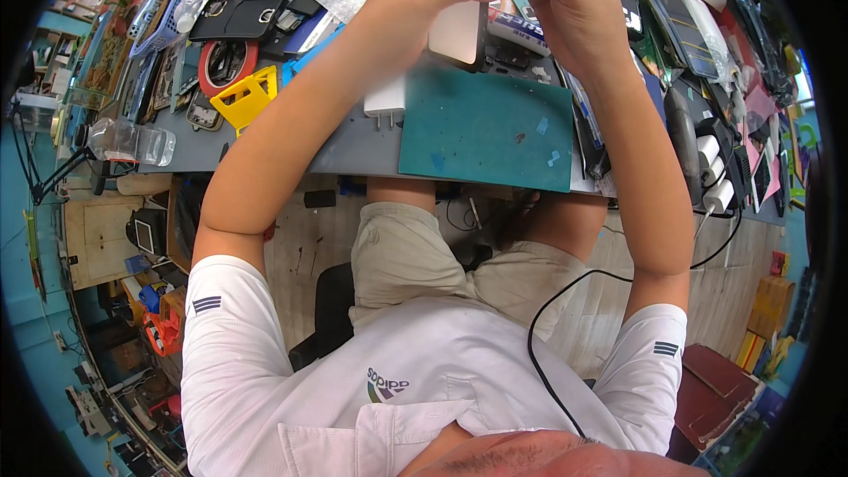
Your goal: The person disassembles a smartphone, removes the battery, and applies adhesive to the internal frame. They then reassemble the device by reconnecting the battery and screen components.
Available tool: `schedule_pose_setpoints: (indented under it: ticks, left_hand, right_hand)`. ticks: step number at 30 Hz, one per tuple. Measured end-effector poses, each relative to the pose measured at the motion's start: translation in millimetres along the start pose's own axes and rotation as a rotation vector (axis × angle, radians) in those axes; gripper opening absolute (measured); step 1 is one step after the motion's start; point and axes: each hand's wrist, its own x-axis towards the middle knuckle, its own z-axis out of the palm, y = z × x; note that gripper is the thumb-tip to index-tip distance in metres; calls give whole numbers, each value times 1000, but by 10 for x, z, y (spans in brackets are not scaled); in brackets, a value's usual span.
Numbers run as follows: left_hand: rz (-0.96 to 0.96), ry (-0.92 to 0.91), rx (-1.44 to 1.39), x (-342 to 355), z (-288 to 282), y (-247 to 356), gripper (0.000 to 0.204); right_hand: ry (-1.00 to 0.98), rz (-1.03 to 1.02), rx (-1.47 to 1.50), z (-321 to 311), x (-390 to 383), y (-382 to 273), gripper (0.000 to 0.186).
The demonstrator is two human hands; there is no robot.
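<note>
- Smartphone (455, 22): raised above the bench (327, 159), its lower end near the far edge of a teal mat (495, 124).
- Left hand (411, 4): grasping the smartphone, thumb laid across its front and reaching past the right edge; remaining fingers mostly hidden from where I stand.
- Right hand (565, 4): at the smartphone's upper right side, fingers bent toward it; I cannot tell whether they grip it or only touch.
- Mat: small blue flecks and scraps on its surface.
- White plug-in charger (385, 97): just beside the mat's left edge, prongs toward the person.
- Left of the left forearm: yellow plastic stand (247, 99), red ring-shaped roll (227, 66) and black phone case (238, 15), close together.
- Far left: clear plastic container (132, 141), lying on its side.
- Right of the right forearm: white plugs (714, 172) in a cluster.
</note>
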Motion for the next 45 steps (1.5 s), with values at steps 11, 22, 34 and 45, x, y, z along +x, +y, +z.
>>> schedule_pose_setpoints:
  ticks: [11,22,34,45]
  left_hand:
    - [12,18,-9,-21,-11,-13,63]
    - [8,48,21,-6,-11,-38,64]
    - [19,43,20,-5,-7,-36,65]
    - [3,32,9,-17,-11,-35,64]
  right_hand:
    - [-18,-18,-19,-1,0,-10,31]
    - [2,-2,-22,-52,5,24,33]
    - [7,-10,-17,-9,-18,-6,34]
    - [9,-10,-19,-12,-6,6,33]
